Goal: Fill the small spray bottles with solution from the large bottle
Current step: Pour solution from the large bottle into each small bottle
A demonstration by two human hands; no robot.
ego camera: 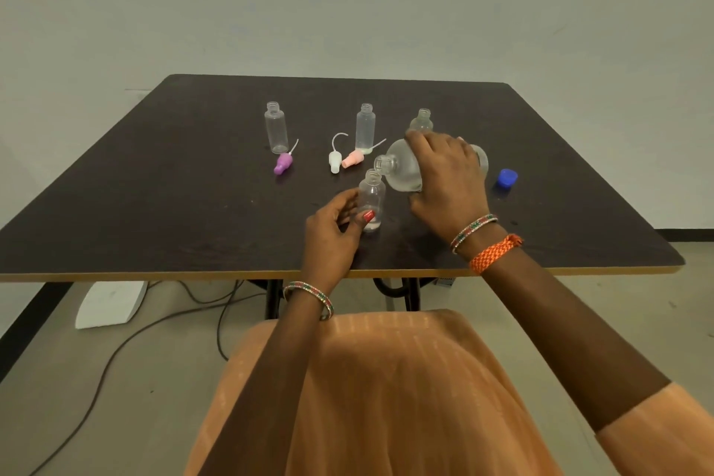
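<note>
Large bottle (pixel 405 168) tipped on its side in right hand (pixel 448 182) grip, mouth over small spray bottle (pixel 371 199) upright on table (pixel 154 205), left hand (pixel 332 232) pinching that small bottle, blue cap (pixel 507 178) right of large bottle.

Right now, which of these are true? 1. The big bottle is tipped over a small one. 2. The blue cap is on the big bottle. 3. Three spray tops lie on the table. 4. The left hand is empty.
1. True: the right hand tilts the big bottle over a small bottle.
2. False: the blue cap lies on the table.
3. True: purple top, white top, pink top.
4. False: the left hand holds the small bottle.
</note>
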